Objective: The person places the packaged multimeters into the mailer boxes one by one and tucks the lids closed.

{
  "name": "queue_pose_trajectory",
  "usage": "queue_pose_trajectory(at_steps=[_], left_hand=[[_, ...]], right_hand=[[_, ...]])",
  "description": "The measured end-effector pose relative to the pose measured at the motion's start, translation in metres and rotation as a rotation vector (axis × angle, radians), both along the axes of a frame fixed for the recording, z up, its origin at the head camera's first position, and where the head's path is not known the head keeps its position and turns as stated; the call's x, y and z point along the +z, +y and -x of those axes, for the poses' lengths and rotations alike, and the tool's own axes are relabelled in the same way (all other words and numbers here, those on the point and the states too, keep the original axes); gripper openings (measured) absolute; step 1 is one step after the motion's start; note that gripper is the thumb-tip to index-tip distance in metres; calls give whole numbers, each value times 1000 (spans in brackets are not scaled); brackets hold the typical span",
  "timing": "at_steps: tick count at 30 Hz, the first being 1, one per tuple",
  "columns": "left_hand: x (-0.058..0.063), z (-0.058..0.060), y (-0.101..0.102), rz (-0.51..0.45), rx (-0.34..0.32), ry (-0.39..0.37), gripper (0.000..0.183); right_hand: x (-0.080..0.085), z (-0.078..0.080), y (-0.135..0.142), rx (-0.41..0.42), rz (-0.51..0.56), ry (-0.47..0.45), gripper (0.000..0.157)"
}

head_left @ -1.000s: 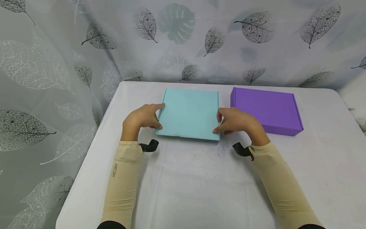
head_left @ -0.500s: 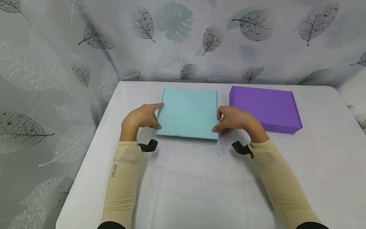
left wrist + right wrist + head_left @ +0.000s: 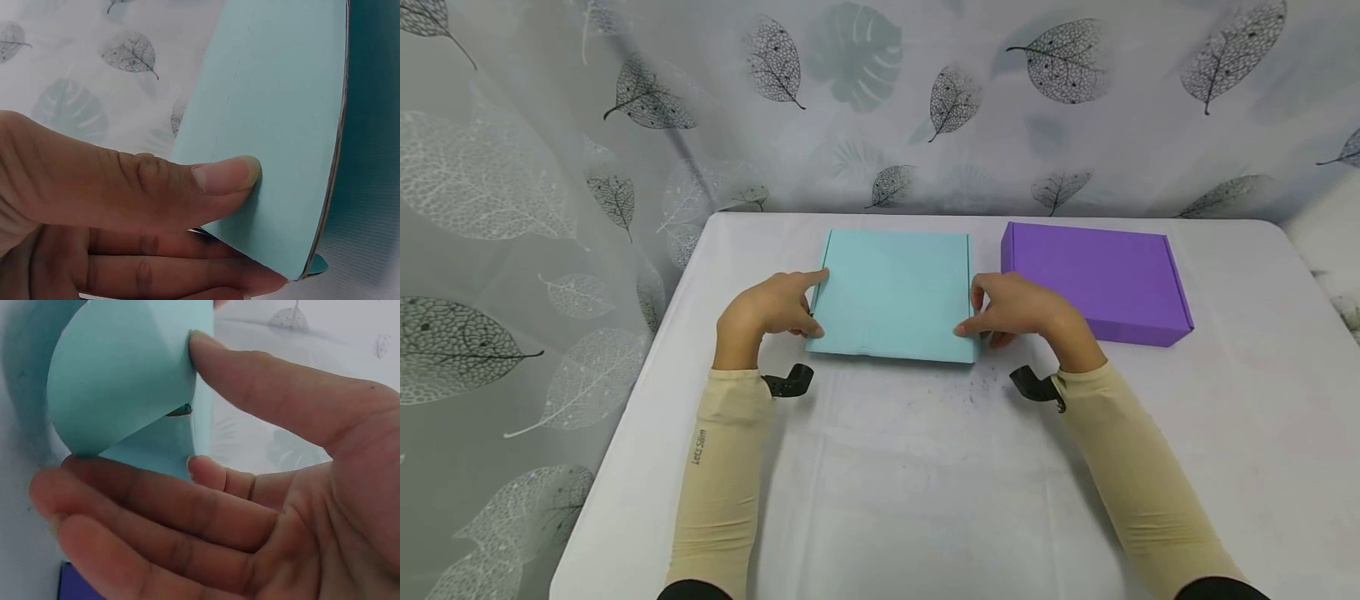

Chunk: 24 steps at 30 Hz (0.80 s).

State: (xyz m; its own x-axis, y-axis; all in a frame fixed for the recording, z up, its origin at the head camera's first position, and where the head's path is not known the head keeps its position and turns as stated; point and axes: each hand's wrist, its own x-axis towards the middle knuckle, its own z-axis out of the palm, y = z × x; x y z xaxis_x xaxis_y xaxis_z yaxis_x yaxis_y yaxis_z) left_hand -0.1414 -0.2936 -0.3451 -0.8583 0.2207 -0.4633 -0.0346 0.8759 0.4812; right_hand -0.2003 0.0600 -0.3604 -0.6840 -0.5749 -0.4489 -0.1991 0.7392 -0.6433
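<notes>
A flat light teal cardboard box (image 3: 895, 292) lies near the back of the table. My left hand (image 3: 771, 307) grips its left side, index finger on the far part of that edge and thumb at the front left corner. In the left wrist view the left thumb (image 3: 212, 178) presses on the teal cardboard, with other fingers beneath. My right hand (image 3: 1022, 307) holds the front right corner, thumb on top. Seen from the right wrist, a rounded teal flap (image 3: 119, 375) stands apart from the box's side at that corner, between thumb and fingers.
A closed purple box (image 3: 1097, 279) sits just to the right, behind my right hand. Both stand on a white-covered table (image 3: 925, 492). A leaf-patterned curtain (image 3: 880, 100) hangs along the back and left.
My right hand has shifted slightly back, and the teal box's front right corner now spreads a little further out to the right. The left hand keeps its hold.
</notes>
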Motion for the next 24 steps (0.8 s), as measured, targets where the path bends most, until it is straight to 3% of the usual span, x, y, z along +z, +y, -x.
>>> queue_pose_trajectory(at_steps=[11, 24], left_hand=[[-1, 1, -1, -15, 17, 1, 99], [0, 1, 0, -7, 19, 3, 99]], right_hand=[[5, -4, -2, 27, -33, 69, 41], [-2, 2, 0, 24, 44, -12, 44]])
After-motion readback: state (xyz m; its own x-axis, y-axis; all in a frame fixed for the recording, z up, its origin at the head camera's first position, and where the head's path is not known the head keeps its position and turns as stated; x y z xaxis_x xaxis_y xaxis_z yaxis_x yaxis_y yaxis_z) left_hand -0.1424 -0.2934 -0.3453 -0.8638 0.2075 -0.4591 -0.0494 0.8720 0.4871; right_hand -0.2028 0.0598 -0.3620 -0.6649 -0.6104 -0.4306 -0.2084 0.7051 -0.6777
